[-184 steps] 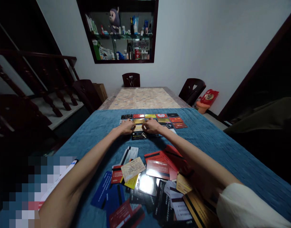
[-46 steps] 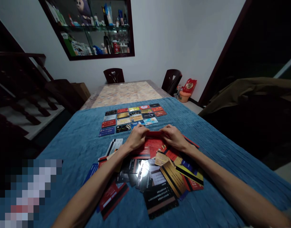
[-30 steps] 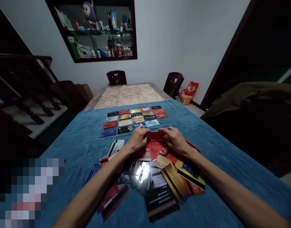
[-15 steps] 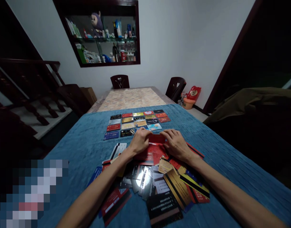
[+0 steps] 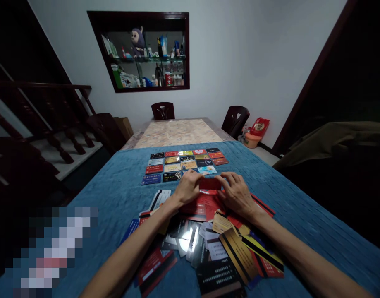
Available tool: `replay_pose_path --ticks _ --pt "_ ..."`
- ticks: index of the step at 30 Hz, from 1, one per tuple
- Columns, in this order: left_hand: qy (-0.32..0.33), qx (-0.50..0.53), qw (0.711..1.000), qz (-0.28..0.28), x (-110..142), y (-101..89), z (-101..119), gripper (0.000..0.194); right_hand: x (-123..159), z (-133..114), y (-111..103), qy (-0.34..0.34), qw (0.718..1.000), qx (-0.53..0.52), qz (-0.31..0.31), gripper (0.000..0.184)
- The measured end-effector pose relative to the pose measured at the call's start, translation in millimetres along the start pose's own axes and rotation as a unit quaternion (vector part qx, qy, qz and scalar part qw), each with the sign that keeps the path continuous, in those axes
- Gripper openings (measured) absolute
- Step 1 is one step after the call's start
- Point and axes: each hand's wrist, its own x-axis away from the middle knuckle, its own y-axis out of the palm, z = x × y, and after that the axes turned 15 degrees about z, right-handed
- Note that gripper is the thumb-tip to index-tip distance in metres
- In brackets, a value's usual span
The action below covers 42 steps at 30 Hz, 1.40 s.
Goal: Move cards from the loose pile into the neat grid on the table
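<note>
Between my two hands a red card (image 5: 210,183) is held up by its short ends. My left hand (image 5: 189,186) pinches its left end, and my right hand (image 5: 236,191) pinches the right end. Under and in front of the hands lies a loose heap of plastic cards, with red cards (image 5: 205,203) nearest the fingers. A gold card (image 5: 238,252), a black card (image 5: 219,276) and a dark red card (image 5: 156,267) lie closer to me. Just beyond my hands, rows of cards (image 5: 172,167) lie face up side by side.
A blue cloth (image 5: 115,178) covers the near part of the table; the far part shows a patterned tabletop (image 5: 180,130). Chairs, including one at the far right (image 5: 235,121), stand around it. Dark fabric (image 5: 338,140) hangs at the right. A wall shelf (image 5: 152,58) holds bottles and a plush toy.
The whole view has shifted slightly, so the scene sits a little lower and farther right. Both hands keep their grip on the red card, with little visible movement.
</note>
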Motion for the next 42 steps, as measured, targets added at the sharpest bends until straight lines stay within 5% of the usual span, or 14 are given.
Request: replay_pose_path --ticks 10,21,29,42 --pt "0.022 -0.003 1.000 0.004 2.5 -0.6 -0.9 0.039 -2.3 -0.5 0.7 -0.016 0.999 0.011 0.032 0.031" --pt "0.077 -0.141 0.987 -0.023 8.1 -4.2 -0.4 0.037 -8.7 6.0 6.0 -0.016 1.000 0.012 0.020 0.035" --pt "0.147 -0.212 0.966 0.013 17.9 -3.0 -16.6 0.045 -16.0 7.8 11.8 -0.053 0.998 -0.004 0.036 0.037" --pt "0.158 -0.273 0.949 -0.010 7.2 -27.2 -30.9 0.039 -44.0 10.3 31.6 -0.105 0.993 -0.054 -0.020 0.036"
